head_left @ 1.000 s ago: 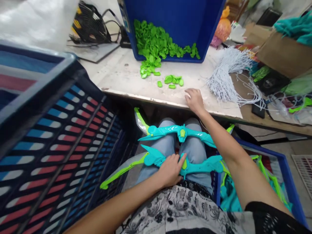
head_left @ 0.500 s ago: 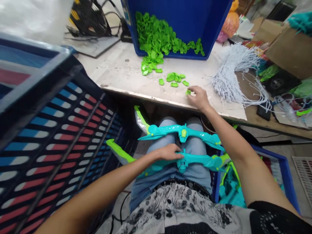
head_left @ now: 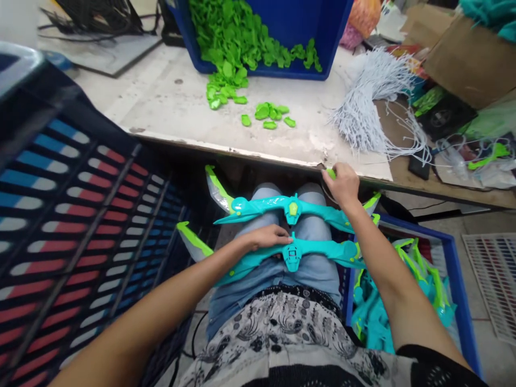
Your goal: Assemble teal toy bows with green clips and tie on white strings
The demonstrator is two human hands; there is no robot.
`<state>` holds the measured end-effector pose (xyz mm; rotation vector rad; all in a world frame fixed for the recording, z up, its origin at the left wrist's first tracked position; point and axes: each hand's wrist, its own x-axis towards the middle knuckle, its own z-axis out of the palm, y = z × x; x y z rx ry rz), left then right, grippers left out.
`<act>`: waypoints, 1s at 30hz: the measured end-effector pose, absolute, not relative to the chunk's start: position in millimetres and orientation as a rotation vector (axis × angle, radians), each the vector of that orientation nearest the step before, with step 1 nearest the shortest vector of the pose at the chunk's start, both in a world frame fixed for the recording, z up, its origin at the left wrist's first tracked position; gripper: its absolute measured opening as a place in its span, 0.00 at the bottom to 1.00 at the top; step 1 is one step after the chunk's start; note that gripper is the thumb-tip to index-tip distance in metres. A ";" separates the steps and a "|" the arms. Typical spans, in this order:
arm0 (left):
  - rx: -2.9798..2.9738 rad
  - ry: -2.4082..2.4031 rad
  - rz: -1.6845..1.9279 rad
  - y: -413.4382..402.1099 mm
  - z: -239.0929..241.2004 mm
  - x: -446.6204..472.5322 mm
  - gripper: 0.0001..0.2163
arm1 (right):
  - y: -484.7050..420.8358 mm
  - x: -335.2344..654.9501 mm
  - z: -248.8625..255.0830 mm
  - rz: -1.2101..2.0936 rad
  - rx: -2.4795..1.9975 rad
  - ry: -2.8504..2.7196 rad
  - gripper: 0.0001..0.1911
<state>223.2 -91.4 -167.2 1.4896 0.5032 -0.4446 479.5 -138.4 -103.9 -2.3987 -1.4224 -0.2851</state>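
Note:
Two teal toy bows with lime-green tips lie across my lap. My left hand [head_left: 266, 236] grips the nearer bow [head_left: 318, 251] just left of its centre, fingers wrapped over the limb. The farther bow [head_left: 262, 206] rests on my knees and has a green piece in its middle. My right hand [head_left: 342, 183] is off the table edge, above the farther bow's right limb, fingers pinched on a small green plastic piece [head_left: 331, 173]. Loose green pieces [head_left: 268, 114] lie on the white table [head_left: 181, 115].
A blue bin [head_left: 318, 32] tipped on the table spills green pieces. A bundle of white strings [head_left: 363, 113] lies right of them. A dark crate [head_left: 80, 215] stands at my left. A blue crate [head_left: 455, 279] at my right holds more teal bows. Cardboard boxes sit far right.
My right hand picked a green piece off the table and drew it back over the edge toward my lap. My left hand turned the nearer bow and holds it.

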 end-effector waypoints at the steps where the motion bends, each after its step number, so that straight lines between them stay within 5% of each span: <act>1: 1.494 0.503 -0.436 -91.9 -167.5 223.4 0.22 | -130.2 481.2 -100.7 -0.297 -2.416 -1.406 0.18; 10: 1.534 0.495 -0.399 -93.1 -165.6 220.9 0.23 | -91.4 502.9 -85.7 -0.302 -2.481 -1.326 0.24; 18: 1.470 0.497 -0.422 -90.2 -169.4 222.5 0.22 | -118.4 545.3 -87.9 0.004 -1.955 -1.895 0.12; 30: 1.495 0.475 -0.401 -88.9 -175.3 222.9 0.22 | -264.1 353.3 -135.6 0.389 -1.449 -2.016 0.11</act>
